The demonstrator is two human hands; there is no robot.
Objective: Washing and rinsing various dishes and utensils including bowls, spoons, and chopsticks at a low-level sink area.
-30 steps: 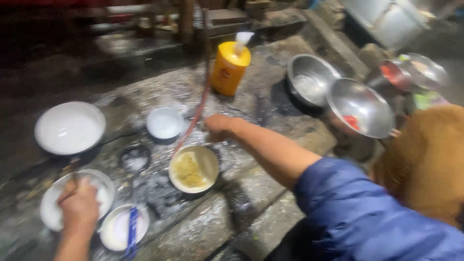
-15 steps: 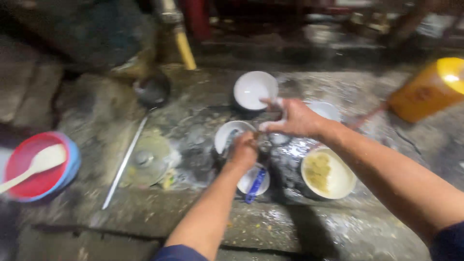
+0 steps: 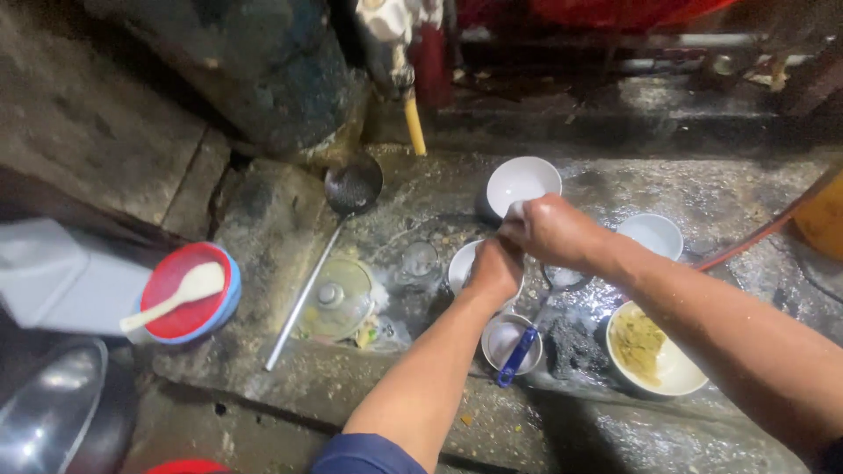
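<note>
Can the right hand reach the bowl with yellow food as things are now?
Probably yes. The right hand is over the small white bowls, and the bowl with yellow food lies open beside the right forearm, with nothing covering it. Only the dark scrub sponge lies next to it.

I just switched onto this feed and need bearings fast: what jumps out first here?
Both hands meet at centre: the left hand lies on a white bowl, and the right hand sits at the rim of another white bowl behind it. At the far left, a red bowl holds a pale rice spoon. A long metal skimmer ladle lies slantwise on the wet stone slab.
</note>
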